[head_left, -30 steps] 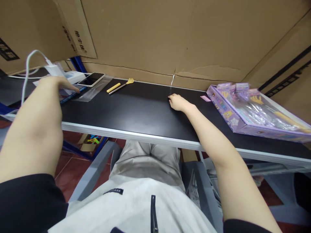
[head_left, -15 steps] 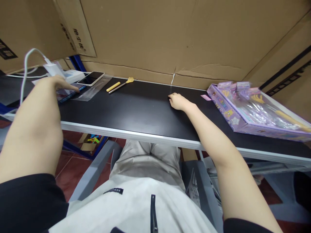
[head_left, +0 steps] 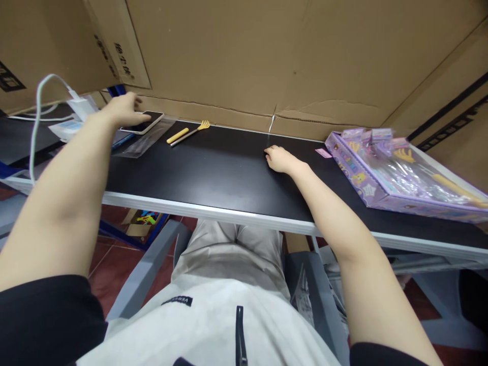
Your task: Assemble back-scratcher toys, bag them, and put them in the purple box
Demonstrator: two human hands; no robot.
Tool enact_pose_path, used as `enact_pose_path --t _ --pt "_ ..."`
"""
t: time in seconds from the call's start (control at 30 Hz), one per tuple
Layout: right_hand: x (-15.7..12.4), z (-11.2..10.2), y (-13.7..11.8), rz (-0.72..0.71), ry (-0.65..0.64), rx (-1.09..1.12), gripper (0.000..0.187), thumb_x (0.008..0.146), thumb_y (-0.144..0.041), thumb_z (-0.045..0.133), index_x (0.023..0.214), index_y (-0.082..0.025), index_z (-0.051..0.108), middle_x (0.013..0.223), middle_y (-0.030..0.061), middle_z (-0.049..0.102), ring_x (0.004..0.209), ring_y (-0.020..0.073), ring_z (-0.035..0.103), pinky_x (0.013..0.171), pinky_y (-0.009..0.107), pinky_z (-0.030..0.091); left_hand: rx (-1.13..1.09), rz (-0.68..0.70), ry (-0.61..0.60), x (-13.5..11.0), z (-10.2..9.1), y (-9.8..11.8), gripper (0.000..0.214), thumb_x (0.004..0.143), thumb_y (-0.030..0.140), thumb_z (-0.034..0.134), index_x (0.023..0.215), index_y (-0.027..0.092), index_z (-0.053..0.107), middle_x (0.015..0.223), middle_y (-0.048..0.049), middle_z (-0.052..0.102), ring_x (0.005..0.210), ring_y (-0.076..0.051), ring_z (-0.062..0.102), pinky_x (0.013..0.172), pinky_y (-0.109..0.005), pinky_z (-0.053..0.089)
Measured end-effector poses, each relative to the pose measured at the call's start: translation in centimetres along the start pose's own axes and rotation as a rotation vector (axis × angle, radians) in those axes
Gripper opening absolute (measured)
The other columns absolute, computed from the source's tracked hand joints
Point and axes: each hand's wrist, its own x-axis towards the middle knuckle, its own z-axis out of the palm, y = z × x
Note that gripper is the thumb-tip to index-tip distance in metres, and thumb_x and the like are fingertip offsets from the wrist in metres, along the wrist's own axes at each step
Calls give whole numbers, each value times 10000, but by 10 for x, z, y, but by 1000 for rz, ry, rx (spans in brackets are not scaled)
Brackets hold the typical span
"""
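At the left end of the black tabletop my left hand (head_left: 125, 109) hovers with its fingers apart, its thumb over the white-framed phone (head_left: 150, 122). I see nothing held in it. Below it lies a dark blue object (head_left: 122, 140), mostly hidden by my wrist. My right hand (head_left: 280, 158) rests palm down on the table, fingers loosely bent and holding nothing visible. Between my hands lie a yellow stick-like handle (head_left: 177, 135) and a metal rod with a yellow claw-shaped end (head_left: 204, 125), like a back scratcher. A clear plastic sleeve (head_left: 143, 145) lies beside the phone.
On the right stands a purple display box (head_left: 366, 180) of wrapped yellow-clawed sticks, with a small pink card (head_left: 323, 153) beside it. A white charger (head_left: 82, 107) with its cable (head_left: 39, 117) is at the left. Cardboard (head_left: 236, 56) walls the table's back.
My left hand has lifted from the dark blue object and moved right and back, over the phone, with its fingers spreading. My right hand has stayed in place.
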Motion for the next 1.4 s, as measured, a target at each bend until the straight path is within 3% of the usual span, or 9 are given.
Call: enact_pose_path --t 0.1,0.2,0.33,0.43,0.7,0.87,1.07,1.2,1.4 --pt "0 0 1 -3 3 2 541 1090 -177 347 1554 -20 577 1614 251 538 1477 372 562 1241 445 447 14 161 -27 -6 11 45 571 1051 211 603 1580 22 497 1605 -192 585 1443 -240 562 1255 -358 383" --pt "0 1 1 4 2 2 540 1095 -180 347 1561 -30 574 1634 241 522 1492 365 551 1249 437 440 39 231 -157 0 28 72 528 1050 239 608 1559 101 571 1555 -125 650 1320 -195 627 1196 -323 433" --pt "1 2 2 11 -5 18 535 1102 -191 350 1565 -41 575 1638 237 519 1497 360 551 1248 431 443 136 176 -283 9 44 92 436 982 282 662 1383 129 739 1415 -116 743 1245 -263 690 1062 -316 521" --pt "1 2 2 5 -6 32 536 1101 -185 352 1567 -35 571 1647 241 508 1510 368 537 1254 435 433 196 111 -341 12 51 100 402 933 232 681 1303 102 771 1356 -144 761 1213 -295 705 984 -296 535" --pt "-3 -2 -1 10 0 35 522 1089 -168 374 1543 -58 605 1636 230 529 1498 370 554 1242 455 454 188 158 -278 7 63 127 364 809 238 717 1154 179 815 1192 -102 795 1134 -278 730 891 -256 522" --pt "-5 -3 -4 -49 83 60 517 1065 -166 441 1547 -62 600 1625 230 540 1491 379 552 1217 524 483 154 345 -300 -8 64 165 381 775 211 702 1136 186 822 1130 -99 807 1062 -267 736 838 -265 527" --pt "0 2 -4 -156 189 130 539 1041 -154 507 1571 -107 589 1667 204 506 1533 355 512 1236 554 466 -62 586 -275 -26 80 198 315 770 239 692 1050 183 823 1022 -78 799 955 -233 721 832 -277 522" --pt "11 14 3 -253 260 183 529 1042 -155 514 1561 -128 610 1644 180 546 1543 312 514 1279 539 424 -205 686 -208 -37 94 205 258 820 221 650 1024 149 790 1026 -93 779 956 -226 694 904 -309 514" --pt "22 24 3 -285 236 217 528 1059 -155 490 1574 -122 602 1613 149 587 1528 277 544 1295 473 411 -327 635 -188 -35 104 197 326 833 238 722 1143 138 712 1034 -99 744 891 -208 661 871 -312 513"
